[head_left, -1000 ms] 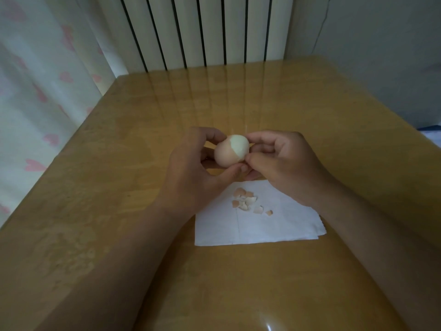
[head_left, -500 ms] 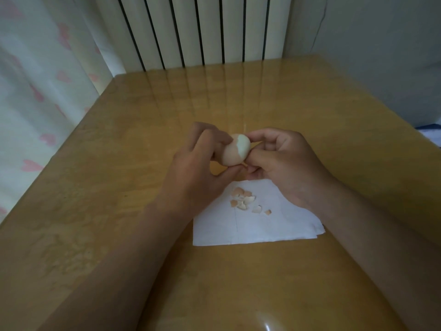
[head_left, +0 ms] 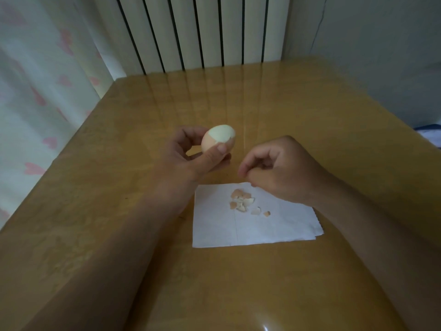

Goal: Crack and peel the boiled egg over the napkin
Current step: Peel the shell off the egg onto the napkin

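My left hand [head_left: 191,163] holds the boiled egg [head_left: 218,139] upright between thumb and fingers, above the table just left of the napkin's far edge. The egg's top is peeled white and its lower part still wears brown shell. My right hand [head_left: 279,170] hovers apart from the egg, over the far edge of the white napkin [head_left: 238,231], fingertips pinched together. Whether a shell bit sits between them is hidden. Several shell fragments [head_left: 241,200] lie in a small pile on the napkin.
The napkin lies on a glossy wooden table [head_left: 119,187]. A white radiator [head_left: 195,32] stands behind the far edge, a curtain with pink hearts [head_left: 35,91] hangs on the left, and a grey wall [head_left: 381,56] is on the right.
My right hand has come off the egg and moved right and down toward the napkin. My left hand has turned the egg upright and keeps holding it alone.
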### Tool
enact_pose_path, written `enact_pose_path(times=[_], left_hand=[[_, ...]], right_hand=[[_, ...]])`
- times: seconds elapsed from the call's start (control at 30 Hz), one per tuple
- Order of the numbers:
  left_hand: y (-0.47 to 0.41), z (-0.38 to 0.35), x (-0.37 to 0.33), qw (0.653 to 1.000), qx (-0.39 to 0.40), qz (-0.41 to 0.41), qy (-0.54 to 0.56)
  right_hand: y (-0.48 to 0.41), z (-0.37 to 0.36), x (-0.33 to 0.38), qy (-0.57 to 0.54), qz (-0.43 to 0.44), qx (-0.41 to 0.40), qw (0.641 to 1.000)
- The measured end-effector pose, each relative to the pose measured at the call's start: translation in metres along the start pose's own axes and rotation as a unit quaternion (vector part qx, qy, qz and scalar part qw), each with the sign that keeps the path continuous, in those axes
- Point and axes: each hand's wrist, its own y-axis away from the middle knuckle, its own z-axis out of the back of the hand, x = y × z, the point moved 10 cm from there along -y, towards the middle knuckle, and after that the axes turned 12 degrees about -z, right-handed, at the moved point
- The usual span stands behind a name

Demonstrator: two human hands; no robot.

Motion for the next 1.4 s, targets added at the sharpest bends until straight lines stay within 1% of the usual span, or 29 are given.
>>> enact_pose_path(times=[0.1,0.27,0.43,0.57,0.83,1.07,1.17,1.4], left_hand=[[0.0,0.001,0.0,1.0,0.006,-0.001,-0.018],[0.001,-0.004,-0.009,0.994,0.041,-0.044,-0.09],[0.003,-0.013,-0.011,0.991,0.071,-0.068,-0.088],[0.003,-0.012,-0.015,0.987,0.067,-0.093,-0.11],[0.004,-0.016,-0.022,0.978,0.082,-0.138,-0.136],[0.004,-0.018,-0.022,0.953,0.106,-0.202,-0.202],[0.005,-0.02,-0.023,0.946,0.113,-0.212,-0.217],[0.004,-0.022,-0.023,0.944,0.119,-0.216,-0.222]], right_hand=[[0.0,-0.004,-0.003,0.007,-0.01,0.013,1.0],[-0.006,0.004,-0.014,-0.118,-0.07,-0.009,0.991],[-0.007,0.001,-0.018,-0.175,-0.079,0.009,0.981],[-0.009,-0.001,-0.019,-0.204,-0.082,0.024,0.975],[-0.011,-0.002,-0.022,-0.216,-0.095,0.03,0.971],[-0.012,-0.004,-0.027,-0.198,-0.119,0.019,0.973],[-0.012,-0.006,-0.028,-0.194,-0.131,0.015,0.972],[-0.011,-0.007,-0.032,-0.192,-0.157,0.011,0.969]])
